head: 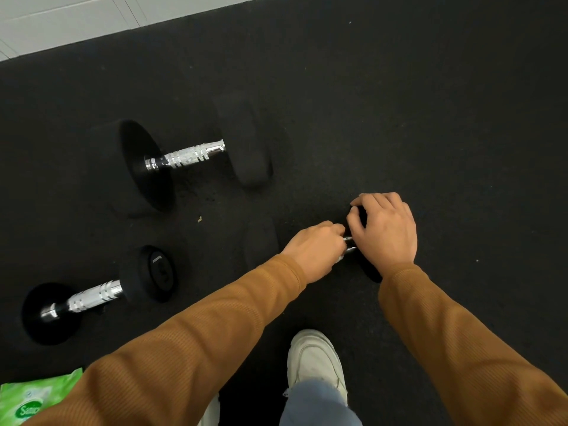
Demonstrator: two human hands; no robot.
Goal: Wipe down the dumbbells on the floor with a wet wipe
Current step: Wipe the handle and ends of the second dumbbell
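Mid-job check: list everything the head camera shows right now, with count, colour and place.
large dumbbell: one, black heads and chrome handle, on the floor, upper left.
small dumbbell: one, black and chrome, on the floor, lower left.
third dumbbell: one, black and chrome, on the floor under both hands.
wipes pack: one, green, bottom left corner.
floor mat: one, black, fills most of the view.
pale strip: one, grey-white, top left.
shoe: one, white, bottom centre.
sleeves: two, orange-brown.
left hand: grips the third dumbbell's handle.
right hand: curled over its far head.
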